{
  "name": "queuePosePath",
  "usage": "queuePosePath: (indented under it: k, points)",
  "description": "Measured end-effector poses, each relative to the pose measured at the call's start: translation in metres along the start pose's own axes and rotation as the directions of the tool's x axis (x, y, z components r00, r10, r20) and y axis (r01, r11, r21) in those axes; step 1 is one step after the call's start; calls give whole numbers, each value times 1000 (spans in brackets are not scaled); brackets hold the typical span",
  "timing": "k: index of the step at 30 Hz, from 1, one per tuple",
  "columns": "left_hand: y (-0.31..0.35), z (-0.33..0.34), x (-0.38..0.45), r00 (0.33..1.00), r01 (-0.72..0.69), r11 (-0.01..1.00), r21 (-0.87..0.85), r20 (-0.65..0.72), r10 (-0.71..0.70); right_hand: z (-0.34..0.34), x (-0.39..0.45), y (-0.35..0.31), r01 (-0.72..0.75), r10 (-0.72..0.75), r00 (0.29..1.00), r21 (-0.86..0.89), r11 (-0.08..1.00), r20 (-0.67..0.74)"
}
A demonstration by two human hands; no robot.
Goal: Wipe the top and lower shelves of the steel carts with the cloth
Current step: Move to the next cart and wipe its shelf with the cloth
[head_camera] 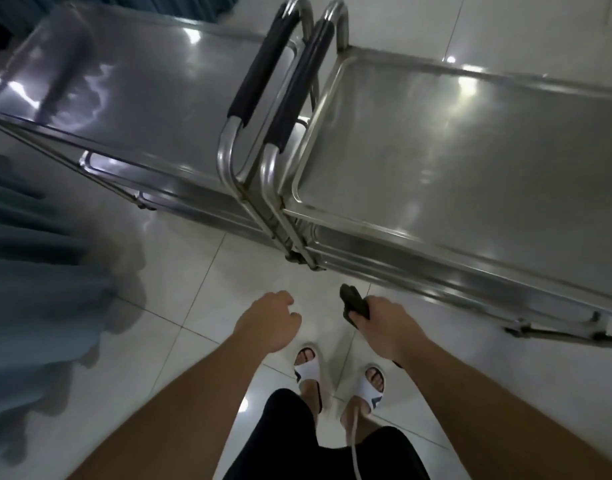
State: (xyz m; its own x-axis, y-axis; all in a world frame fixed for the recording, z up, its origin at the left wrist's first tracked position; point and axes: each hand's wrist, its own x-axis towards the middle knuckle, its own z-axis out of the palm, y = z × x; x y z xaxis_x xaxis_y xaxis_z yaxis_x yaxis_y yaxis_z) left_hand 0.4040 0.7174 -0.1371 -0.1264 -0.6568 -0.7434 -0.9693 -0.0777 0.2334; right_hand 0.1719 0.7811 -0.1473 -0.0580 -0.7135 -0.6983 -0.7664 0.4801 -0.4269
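Observation:
Two steel carts stand handle to handle in front of me. The left cart (131,84) and the right cart (453,143) each show a shiny top shelf, with lower shelf edges visible below. Their black-padded handles (263,67) meet in the middle. My right hand (384,323) grips a small dark cloth (355,304) just below the near corner of the right cart, above the floor. My left hand (270,320) hangs beside it with loosely curled fingers, holding nothing. Neither hand touches a cart.
A blue-grey curtain (38,278) hangs at the left. The floor is white tile (180,289). My feet in white sandals (308,368) stand just behind the hands. A pale cord (353,445) hangs by my right leg.

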Motion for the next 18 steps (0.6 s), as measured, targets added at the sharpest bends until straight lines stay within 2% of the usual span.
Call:
queuePosePath:
  k: [7, 11, 15, 18]
  points:
    - [-24, 35, 107, 1000, 13, 989, -146, -25, -17, 58, 80, 18, -18, 30, 996, 131, 991, -85]
    - [-47, 60, 181, 996, -8, 970, -245, -87, -14, 88, 142, 24, -3, 30, 988, 177, 984, -152]
    - [-55, 64, 246, 957, -122, 922, -368, -289, 12, 105, 201, 22, 44, 2, 967, 172, 984, -255]
    - [-52, 57, 279, 883, -315, 826, -467, -462, 75, 104, 242, 18, 118, -49, 934, 176, 977, -354]
